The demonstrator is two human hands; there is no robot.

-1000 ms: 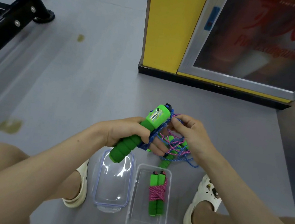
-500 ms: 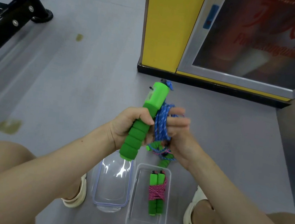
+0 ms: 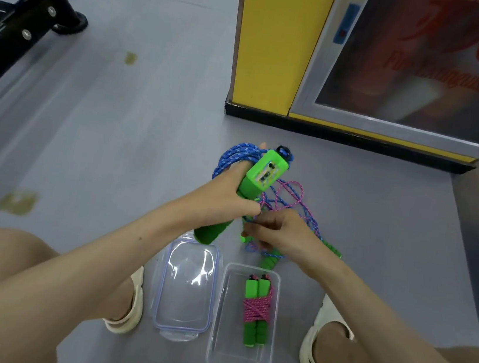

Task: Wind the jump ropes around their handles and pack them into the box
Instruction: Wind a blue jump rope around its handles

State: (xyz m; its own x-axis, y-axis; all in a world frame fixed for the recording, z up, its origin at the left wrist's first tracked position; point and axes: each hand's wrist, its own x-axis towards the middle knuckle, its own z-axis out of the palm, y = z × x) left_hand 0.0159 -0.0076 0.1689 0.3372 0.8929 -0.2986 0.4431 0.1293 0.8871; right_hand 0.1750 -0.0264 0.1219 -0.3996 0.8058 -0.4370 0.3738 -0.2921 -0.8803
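My left hand [image 3: 223,200] grips a green jump-rope handle [image 3: 249,189] with a counter block at its top, and coils of blue rope [image 3: 235,156] loop over its index finger. My right hand [image 3: 283,233] pinches strands of a tangled blue and pink rope pile [image 3: 291,198] on the floor, where more green handles [image 3: 270,261] lie partly hidden under it. Below, a clear plastic box [image 3: 237,362] holds one wound rope with pink cord [image 3: 257,310] around two green handles.
The box's clear lid [image 3: 186,287] lies on the grey floor left of the box. My feet in white sandals [image 3: 320,340] flank both. A yellow cabinet with a glass door [image 3: 281,48] stands ahead, and a black metal frame [image 3: 17,27] at upper left.
The blue coils moved from my right hand onto my left index finger. My right hand dropped down to the tangled ropes, and the handle tilted right.
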